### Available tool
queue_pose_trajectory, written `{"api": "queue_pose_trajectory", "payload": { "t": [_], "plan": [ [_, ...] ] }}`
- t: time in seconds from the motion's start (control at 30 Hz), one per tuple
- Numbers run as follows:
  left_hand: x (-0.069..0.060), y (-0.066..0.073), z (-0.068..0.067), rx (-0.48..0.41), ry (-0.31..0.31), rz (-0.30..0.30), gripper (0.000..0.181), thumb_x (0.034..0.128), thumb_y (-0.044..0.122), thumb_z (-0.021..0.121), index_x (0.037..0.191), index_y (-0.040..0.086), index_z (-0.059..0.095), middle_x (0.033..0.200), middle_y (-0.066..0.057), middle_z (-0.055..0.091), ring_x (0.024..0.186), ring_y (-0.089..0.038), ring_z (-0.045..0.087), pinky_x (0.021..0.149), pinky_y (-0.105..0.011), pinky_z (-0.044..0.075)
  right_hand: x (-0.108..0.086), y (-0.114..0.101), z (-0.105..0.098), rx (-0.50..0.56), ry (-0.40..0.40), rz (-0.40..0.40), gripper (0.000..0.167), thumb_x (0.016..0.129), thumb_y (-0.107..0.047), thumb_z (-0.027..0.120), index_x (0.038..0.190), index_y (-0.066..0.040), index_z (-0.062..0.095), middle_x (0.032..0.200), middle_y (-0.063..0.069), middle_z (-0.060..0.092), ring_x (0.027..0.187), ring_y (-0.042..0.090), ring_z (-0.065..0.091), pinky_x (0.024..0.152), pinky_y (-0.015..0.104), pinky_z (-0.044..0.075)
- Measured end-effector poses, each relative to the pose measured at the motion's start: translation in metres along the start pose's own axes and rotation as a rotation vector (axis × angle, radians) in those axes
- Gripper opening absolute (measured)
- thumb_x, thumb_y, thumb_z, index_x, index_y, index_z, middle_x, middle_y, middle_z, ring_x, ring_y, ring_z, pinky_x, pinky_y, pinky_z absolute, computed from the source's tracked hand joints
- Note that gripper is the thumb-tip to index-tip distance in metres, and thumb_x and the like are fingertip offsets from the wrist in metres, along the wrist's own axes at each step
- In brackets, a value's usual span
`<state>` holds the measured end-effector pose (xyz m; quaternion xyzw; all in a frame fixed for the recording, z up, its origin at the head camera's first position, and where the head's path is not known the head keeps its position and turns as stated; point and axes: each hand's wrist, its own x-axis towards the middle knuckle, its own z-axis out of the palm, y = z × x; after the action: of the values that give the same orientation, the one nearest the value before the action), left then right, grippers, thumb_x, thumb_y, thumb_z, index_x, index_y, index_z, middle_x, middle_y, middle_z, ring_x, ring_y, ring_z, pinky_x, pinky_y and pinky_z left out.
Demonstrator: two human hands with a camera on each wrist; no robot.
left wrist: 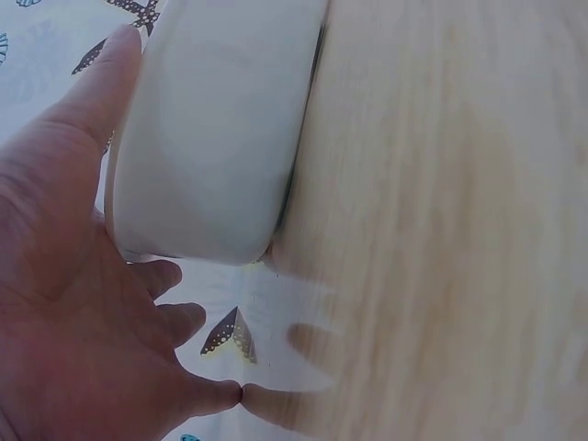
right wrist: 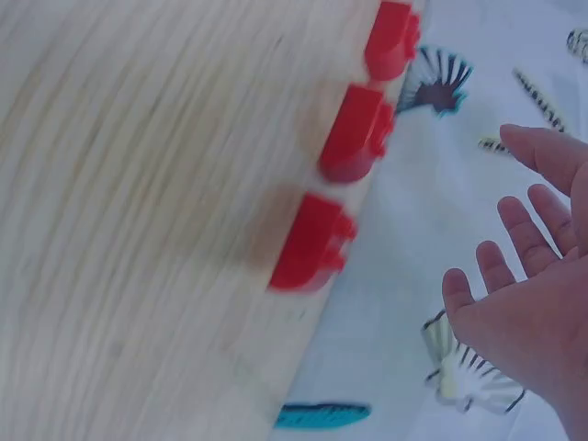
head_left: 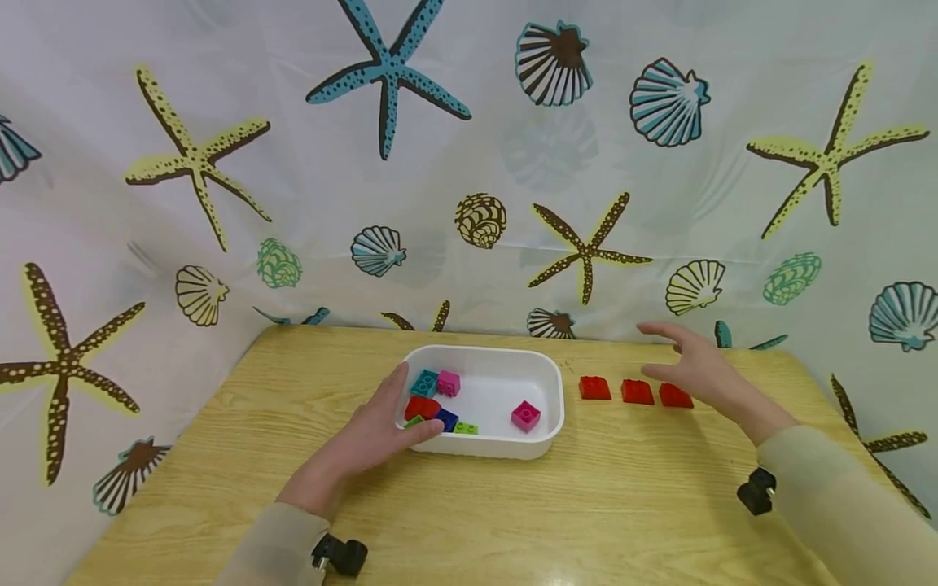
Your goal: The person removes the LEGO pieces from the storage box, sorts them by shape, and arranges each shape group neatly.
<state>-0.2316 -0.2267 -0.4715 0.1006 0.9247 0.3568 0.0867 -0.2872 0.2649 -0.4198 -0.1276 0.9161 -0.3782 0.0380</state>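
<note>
In the head view, my left hand (head_left: 374,421) rests against the left end of a white plastic tray (head_left: 484,443). Its thumb reaches over the near rim and its spread fingers lie along the left wall. The left wrist view shows the outside of the tray (left wrist: 207,138) beside those fingers. My right hand (head_left: 694,368) hovers with thumb and fingers apart, holding nothing. Below it is the rightmost red toy brick (head_left: 675,396). Another red brick (head_left: 637,392) and a third red brick (head_left: 594,388) stand left of it in a row. Their rounded sides and studs show in the right wrist view.
Inside the tray are a teal brick (head_left: 424,382), pink brick (head_left: 449,383), red piece (head_left: 421,408), blue brick (head_left: 446,420), green brick (head_left: 466,428) and magenta brick (head_left: 525,416). The wooden table (head_left: 572,521) ends at a seashell-patterned curtain (head_left: 469,163).
</note>
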Motion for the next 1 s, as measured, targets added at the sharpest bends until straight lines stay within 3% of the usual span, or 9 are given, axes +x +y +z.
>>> {"api": "queue_pose_trajectory", "payload": {
  "t": [0.23, 0.47, 0.7, 0.8, 1.0],
  "plan": [
    [0.002, -0.001, -0.002, -0.007, 0.005, 0.006, 0.127, 0.0962, 0.060, 0.081, 0.177, 0.009, -0.003, 0.183, -0.022, 0.008, 0.165, -0.054, 0.014, 0.125, -0.078, 0.021, 0.011, -0.048, 0.028, -0.002, 0.001, -0.113, 0.068, 0.105, -0.026, 0.078, 0.167, -0.018, 0.049, 0.174, 0.016, 0.040, 0.155, 0.056, 0.036, 0.121, 0.074, 0.036],
    [0.002, -0.001, -0.003, -0.012, 0.004, 0.020, 0.129, 0.0947, 0.059, 0.083, 0.177, 0.008, -0.003, 0.183, -0.022, 0.010, 0.164, -0.054, 0.016, 0.125, -0.078, 0.021, 0.027, -0.085, 0.059, 0.021, -0.003, -0.233, 0.067, 0.103, -0.020, 0.081, 0.164, -0.015, 0.053, 0.170, 0.014, 0.047, 0.157, 0.044, 0.039, 0.127, 0.068, 0.032],
    [0.003, -0.003, -0.002, -0.028, 0.004, 0.035, 0.132, 0.0934, 0.061, 0.083, 0.177, 0.010, -0.004, 0.184, -0.019, 0.009, 0.165, -0.052, 0.014, 0.125, -0.079, 0.017, 0.037, -0.117, 0.088, 0.071, -0.061, -0.329, 0.066, 0.102, -0.018, 0.083, 0.162, -0.014, 0.055, 0.168, 0.010, 0.050, 0.158, 0.037, 0.041, 0.127, 0.061, 0.034],
    [0.003, -0.003, -0.001, -0.039, 0.001, 0.030, 0.131, 0.0934, 0.061, 0.084, 0.178, 0.013, -0.004, 0.184, -0.018, 0.009, 0.165, -0.051, 0.014, 0.125, -0.081, 0.015, 0.042, -0.128, 0.102, 0.071, -0.094, -0.345, 0.064, 0.103, -0.019, 0.082, 0.162, -0.014, 0.056, 0.167, 0.008, 0.051, 0.156, 0.034, 0.043, 0.127, 0.059, 0.036],
    [0.003, -0.004, 0.001, -0.053, 0.009, 0.050, 0.129, 0.0926, 0.059, 0.086, 0.178, 0.014, 0.000, 0.182, -0.017, 0.017, 0.163, -0.050, 0.023, 0.125, -0.078, 0.024, 0.048, -0.146, 0.129, 0.064, -0.158, -0.355, 0.064, 0.104, -0.024, 0.081, 0.162, -0.015, 0.056, 0.167, 0.005, 0.053, 0.154, 0.031, 0.047, 0.127, 0.057, 0.037]
  ]
}}
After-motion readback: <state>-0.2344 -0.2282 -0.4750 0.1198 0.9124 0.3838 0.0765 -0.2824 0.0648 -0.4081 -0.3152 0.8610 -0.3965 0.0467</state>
